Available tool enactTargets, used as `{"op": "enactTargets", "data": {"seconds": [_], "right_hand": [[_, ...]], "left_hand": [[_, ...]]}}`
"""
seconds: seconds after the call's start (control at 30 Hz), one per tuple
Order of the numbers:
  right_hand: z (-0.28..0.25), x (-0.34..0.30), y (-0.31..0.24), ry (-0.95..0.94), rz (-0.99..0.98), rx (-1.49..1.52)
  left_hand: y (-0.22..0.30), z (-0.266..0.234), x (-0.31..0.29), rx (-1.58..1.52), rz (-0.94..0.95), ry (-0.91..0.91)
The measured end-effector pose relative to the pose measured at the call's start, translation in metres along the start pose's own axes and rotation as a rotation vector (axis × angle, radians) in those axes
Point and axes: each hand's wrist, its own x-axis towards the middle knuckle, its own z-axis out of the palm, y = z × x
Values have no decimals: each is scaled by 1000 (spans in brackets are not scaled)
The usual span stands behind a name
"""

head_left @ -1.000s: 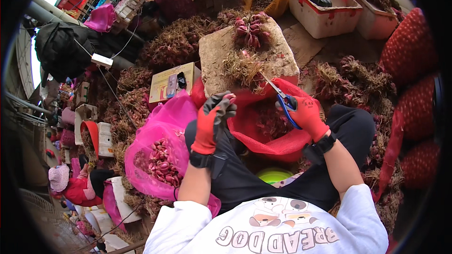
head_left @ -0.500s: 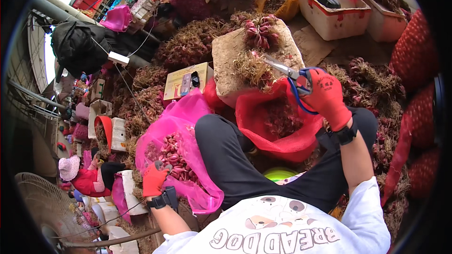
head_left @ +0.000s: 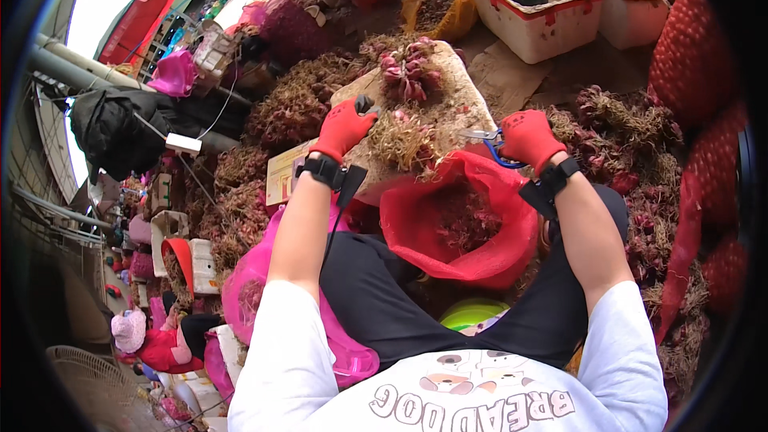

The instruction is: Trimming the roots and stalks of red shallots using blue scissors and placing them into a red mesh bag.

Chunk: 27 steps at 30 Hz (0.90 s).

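My left hand (head_left: 346, 126), in a red glove with dark fingertips, is over the left side of a pale foam block (head_left: 456, 80). Its fingers are curled together and nothing shows in them. A bunch of shallots (head_left: 411, 72) lies on the block, roots and dry stalks attached. Nearer me is a heap of dry trimmings (head_left: 400, 142). My right hand (head_left: 530, 140), gloved in red, grips blue-handled scissors (head_left: 490, 141) at the block's right edge, blades pointing left. Below the block gapes a red mesh bag (head_left: 462, 272) with dark shallot scraps inside.
A pink mesh bag (head_left: 352, 356) lies by my left leg. Untrimmed shallots (head_left: 616, 132) are piled on the right, beside full red sacks (head_left: 694, 64). White foam boxes (head_left: 534, 28) stand at the back. Another person (head_left: 164, 344) sits far left near a fan (head_left: 88, 380).
My left hand has moved from the pink bag of loose shallots up to the foam block. The right hand has lowered slightly with the scissors, whose blades have swung lower. The view has shifted.
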Motion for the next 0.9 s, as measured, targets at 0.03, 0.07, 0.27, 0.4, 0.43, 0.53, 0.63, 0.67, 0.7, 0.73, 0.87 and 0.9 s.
{"op": "enactTargets", "data": {"seconds": [0.03,0.07,0.27,0.4,0.43,0.53,0.63,0.67,0.7,0.73,0.87,0.9], "right_hand": [[0,3,4,16,-20,-10],[0,2,6,40,-9,2],[-12,1,17,-18,-20,67],[-20,6,33,-78,73,45],[-20,8,34,-65,89,60],[-27,14,24,-14,94,167],[-25,20,15,30,133,279],[-22,22,10,49,130,318],[-17,24,4,67,127,357],[-6,27,-1,90,89,428],[21,35,-29,-15,7,573],[24,35,-41,-56,6,552]], "left_hand": [[-9,19,26,82,-53,-1],[-13,43,47,154,-105,-13],[-67,120,86,374,-360,-365],[-69,131,87,241,-412,-409],[-75,126,88,188,-371,-362],[-88,105,86,-1,-186,-120],[-73,94,78,-279,-5,148],[-61,82,68,-369,-56,148],[-54,74,60,-459,-108,148],[-72,83,55,-547,-36,137],[-72,106,6,-900,-194,114],[-74,114,-8,-678,-171,193]]}}
